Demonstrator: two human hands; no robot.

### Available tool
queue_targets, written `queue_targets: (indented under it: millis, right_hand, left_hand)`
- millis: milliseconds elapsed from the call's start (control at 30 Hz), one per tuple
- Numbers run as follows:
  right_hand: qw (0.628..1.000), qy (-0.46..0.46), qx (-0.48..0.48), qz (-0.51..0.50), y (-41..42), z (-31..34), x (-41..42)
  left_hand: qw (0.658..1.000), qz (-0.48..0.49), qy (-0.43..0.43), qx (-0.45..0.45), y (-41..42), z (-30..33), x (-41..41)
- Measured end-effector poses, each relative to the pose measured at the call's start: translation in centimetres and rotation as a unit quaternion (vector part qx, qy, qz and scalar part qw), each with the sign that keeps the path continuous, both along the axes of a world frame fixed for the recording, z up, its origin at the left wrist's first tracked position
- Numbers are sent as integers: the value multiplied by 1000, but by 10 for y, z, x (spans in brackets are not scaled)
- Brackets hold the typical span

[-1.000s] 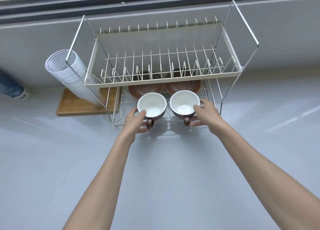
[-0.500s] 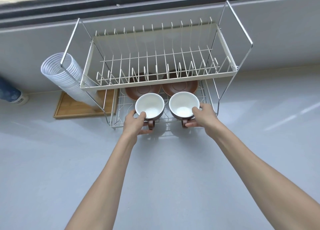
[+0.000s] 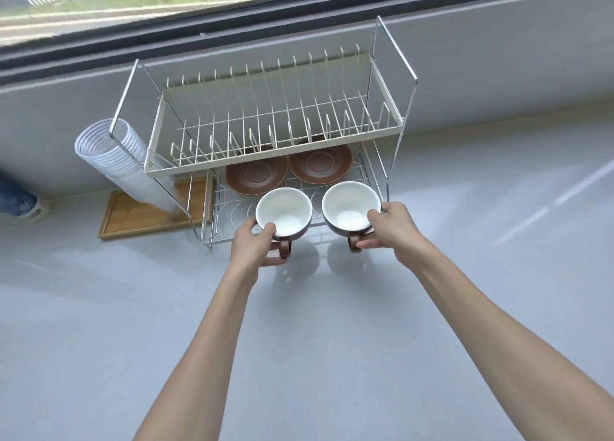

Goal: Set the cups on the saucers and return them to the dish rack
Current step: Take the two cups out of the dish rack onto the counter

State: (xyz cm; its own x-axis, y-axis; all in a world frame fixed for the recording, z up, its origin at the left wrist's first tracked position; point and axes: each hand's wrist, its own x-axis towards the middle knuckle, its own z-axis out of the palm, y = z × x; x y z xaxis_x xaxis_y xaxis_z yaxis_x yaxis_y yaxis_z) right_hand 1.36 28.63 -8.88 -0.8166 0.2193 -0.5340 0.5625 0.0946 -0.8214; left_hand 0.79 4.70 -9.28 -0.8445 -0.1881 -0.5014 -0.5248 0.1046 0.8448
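Here, each hand has a grip closed on a cup at the dish rack (image 3: 272, 161): left hand (image 3: 254, 246) on the left cup (image 3: 284, 213), right hand (image 3: 392, 229) on the right cup (image 3: 350, 208). Little has shifted over the past second; both cups sit at the lower tier's front edge, short of the brown saucers (image 3: 257, 175) behind.

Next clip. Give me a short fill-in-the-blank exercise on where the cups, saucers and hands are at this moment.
1. The number of brown saucers lying on the dish rack's lower shelf is ____.
2. The left hand holds the left cup; the right hand holds the ____ cup.
3. Inside, both cups are coloured ____.
4. The rack's upper tier holds ____ dishes.

Missing words: two; right; white; no
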Motion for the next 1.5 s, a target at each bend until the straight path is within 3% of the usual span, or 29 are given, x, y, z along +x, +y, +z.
queue_targets:
  millis: [367, 833, 1500]
  right_hand:
    - [999, -12, 8, -51, 67, -11, 74]
    - [978, -41, 2, -202, 173, -32, 132]
    - [960, -12, -14, -280, 236, -62, 118]
  left_hand:
    - [996, -84, -28, 2, 61, -14, 35]
    - [981, -188, -57, 11, 190, -43, 46]
    - [978, -191, -81, 20, 262, -59, 19]
